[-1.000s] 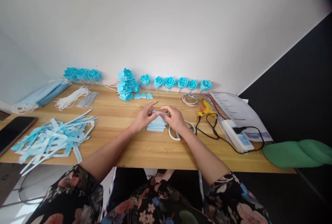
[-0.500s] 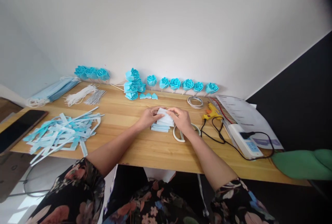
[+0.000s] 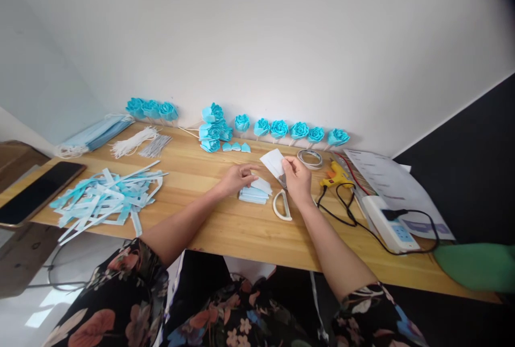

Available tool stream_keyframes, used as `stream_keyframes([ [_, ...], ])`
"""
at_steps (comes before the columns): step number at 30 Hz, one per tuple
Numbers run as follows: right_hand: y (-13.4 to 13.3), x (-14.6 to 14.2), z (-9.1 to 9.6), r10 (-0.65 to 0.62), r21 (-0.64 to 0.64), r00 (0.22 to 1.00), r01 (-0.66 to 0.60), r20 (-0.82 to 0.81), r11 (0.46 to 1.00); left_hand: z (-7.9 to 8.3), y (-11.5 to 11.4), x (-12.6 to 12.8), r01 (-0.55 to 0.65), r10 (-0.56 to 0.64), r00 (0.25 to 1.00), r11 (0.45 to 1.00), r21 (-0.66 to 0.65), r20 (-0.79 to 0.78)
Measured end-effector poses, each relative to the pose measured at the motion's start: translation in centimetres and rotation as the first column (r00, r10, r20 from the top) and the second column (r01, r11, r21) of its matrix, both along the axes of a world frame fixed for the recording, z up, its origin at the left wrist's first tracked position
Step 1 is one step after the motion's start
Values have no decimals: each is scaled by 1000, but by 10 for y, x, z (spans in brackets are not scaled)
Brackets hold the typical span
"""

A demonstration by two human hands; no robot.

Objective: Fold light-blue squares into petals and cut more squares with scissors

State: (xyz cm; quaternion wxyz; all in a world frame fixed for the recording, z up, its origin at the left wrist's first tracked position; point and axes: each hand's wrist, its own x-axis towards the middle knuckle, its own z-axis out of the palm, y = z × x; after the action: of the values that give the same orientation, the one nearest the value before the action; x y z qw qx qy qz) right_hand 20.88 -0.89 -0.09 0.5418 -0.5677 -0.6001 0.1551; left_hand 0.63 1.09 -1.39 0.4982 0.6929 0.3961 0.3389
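My right hand (image 3: 298, 179) is closed in a pinch on a small white sheet (image 3: 272, 162), raised above the table. It looks like a piece cut from mask fabric. My left hand (image 3: 236, 179) has its thumb on another white piece (image 3: 261, 185), which lies skewed over a small stack of pale blue pieces (image 3: 254, 196); its index finger stretches out above. Scissors with white handles (image 3: 282, 206) lie just right of the stack, partly hidden behind my right hand.
Blue fabric roses (image 3: 279, 128) line the wall. Cut strips (image 3: 110, 197), a phone (image 3: 42, 191), masks (image 3: 94, 135), white cords (image 3: 134, 141) and grey wires (image 3: 156, 145) lie left. To the right are a tape roll (image 3: 309, 159), yellow glue gun (image 3: 337, 175), power strip (image 3: 390, 226) and paper sheet (image 3: 390, 181).
My hands have moved apart. The right has drawn a white sheet up and to the right, while the left stays by the stack. The view has shifted slightly.
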Motion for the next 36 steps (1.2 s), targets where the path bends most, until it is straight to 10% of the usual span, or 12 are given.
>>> stream_keyframes([
  [8, -8, -7, 6, 143, -21, 985, -146, -95, 989, 14, -1, -8, -231, 217, 972, 946, 228, 86],
  [16, -14, -15, 0, 324, -96, 943, -317, 74, 944, 15, -7, -5, 117, -85, 970, 984, -134, 226],
  [28, -17, -9, 13, 392, -29, 894, -407, -219, 913, 20, -5, -4, -14, 98, 921, 975, -220, 376],
  [36, -13, -10, 6, 365, -103, 928, -371, -72, 923, 21, -8, -2, -77, 152, 909, 977, -201, 389],
])
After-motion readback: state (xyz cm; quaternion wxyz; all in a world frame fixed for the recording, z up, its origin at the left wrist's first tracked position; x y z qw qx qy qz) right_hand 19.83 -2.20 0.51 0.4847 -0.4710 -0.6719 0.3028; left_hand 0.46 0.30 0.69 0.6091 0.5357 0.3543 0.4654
